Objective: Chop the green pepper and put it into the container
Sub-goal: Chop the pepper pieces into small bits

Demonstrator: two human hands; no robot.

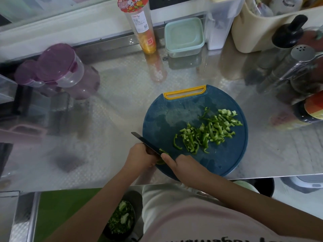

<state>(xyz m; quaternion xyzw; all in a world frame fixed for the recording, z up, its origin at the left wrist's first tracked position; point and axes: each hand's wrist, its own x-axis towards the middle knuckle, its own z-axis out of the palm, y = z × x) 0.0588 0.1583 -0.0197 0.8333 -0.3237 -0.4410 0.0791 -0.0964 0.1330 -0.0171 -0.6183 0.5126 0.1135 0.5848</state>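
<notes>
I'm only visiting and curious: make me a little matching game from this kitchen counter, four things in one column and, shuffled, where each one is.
Things:
1. knife
2. pepper strips
3. mint-green container
4. purple-lidded jar

Places:
A. far left of the counter
B. spread on the blue cutting board
C. gripped in the right hand
D. at the back, beyond the board

Pairs: 1-C, 2-B, 3-D, 4-A.

Right hand (pixel 181 165) grips the knife (pixel 145 142) — left hand (pixel 139 155) holds a pepper piece (pixel 163 151) on the blue board (pixel 227 154).
</notes>
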